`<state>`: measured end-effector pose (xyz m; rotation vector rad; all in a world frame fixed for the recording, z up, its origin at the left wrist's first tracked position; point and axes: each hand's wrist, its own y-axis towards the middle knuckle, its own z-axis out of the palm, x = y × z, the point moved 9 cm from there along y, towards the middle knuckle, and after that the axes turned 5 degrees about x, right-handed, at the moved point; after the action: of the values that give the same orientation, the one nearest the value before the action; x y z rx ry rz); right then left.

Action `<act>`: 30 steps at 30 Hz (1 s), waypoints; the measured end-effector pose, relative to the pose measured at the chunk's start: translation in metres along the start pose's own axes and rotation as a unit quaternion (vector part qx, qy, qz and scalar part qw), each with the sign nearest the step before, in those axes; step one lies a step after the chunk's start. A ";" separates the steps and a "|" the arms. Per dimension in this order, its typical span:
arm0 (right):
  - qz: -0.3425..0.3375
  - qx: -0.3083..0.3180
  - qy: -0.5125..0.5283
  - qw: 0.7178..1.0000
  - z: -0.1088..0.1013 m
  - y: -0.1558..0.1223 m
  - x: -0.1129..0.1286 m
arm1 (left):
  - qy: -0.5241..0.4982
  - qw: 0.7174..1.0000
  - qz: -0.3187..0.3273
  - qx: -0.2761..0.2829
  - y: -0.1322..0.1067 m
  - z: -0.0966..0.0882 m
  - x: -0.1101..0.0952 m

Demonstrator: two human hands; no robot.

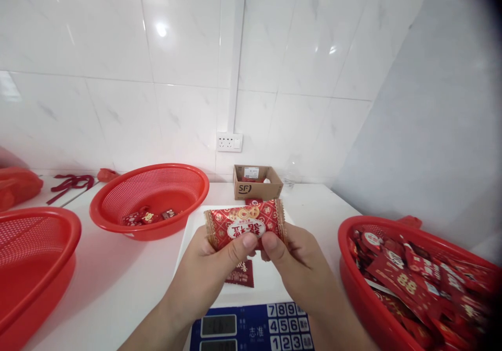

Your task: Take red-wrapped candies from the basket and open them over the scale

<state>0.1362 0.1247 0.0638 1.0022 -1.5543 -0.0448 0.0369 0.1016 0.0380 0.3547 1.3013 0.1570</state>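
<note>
Between my two hands I hold up a red and gold snack packet (247, 217) with a white oval label. My left hand (209, 262) grips its left part, thumb pressed on the front. On the other side my right hand (296, 254) pinches it the same way, the two thumbs almost meeting. Below and behind them is a digital scale with a white pan (270, 285) and a blue keypad panel (253, 330). A dark red packet (243, 275) lies on the pan, partly hidden by my hands. Another red packet (254, 202) shows just behind the held one.
At right stands a red basket (345, 246) full of red packets (408, 278). A red mesh basket (149, 176) with a few packets sits back left; another red basket (39, 267) is near left. A cardboard box (259, 190) stands by the wall, beside a clear plastic container (291, 172).
</note>
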 end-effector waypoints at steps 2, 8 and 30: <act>0.001 -0.003 -0.011 1.000 0.000 0.000 0.001 | -0.002 1.000 -0.019 -0.001 0.000 0.000 0.003; -0.002 -0.035 -0.044 0.998 -0.007 -0.001 0.002 | 0.026 0.999 -0.025 0.011 0.001 0.002 -0.002; -0.008 0.030 0.100 0.995 0.009 -0.003 0.000 | 0.009 0.999 -0.039 0.022 -0.006 0.003 0.005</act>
<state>0.1303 0.1183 0.0603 1.0344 -1.3717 0.0893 0.0404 0.0976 0.0322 0.3397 1.3351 0.0649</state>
